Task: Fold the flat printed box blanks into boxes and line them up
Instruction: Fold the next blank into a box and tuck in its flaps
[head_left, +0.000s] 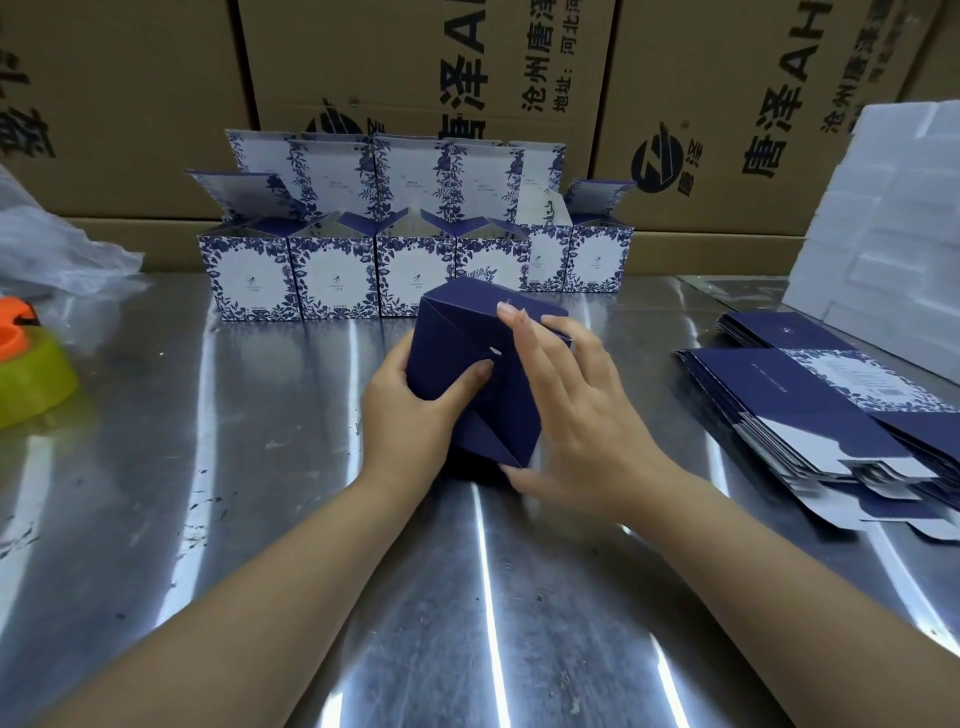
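Note:
A dark blue box (457, 338) stands bottom-up in the middle of the steel table (260, 467), its folded bottom flaps facing me. My left hand (410, 415) grips its left side, thumb lying on the flaps. My right hand (566, 405) lies over the right side, fingers stretched out and pressing the flaps, thumb low at the near corner. Behind it stands a row of folded boxes (332, 275) with blue-and-white floral print, lids open and upright. A stack of flat blanks (810, 410) lies at the right.
A roll of tape in an orange dispenser (26, 364) sits at the left edge, with a crumpled plastic bag (57, 244) behind it. White foam blocks (893, 218) lean at the far right. Large brown cartons (415, 78) wall off the back.

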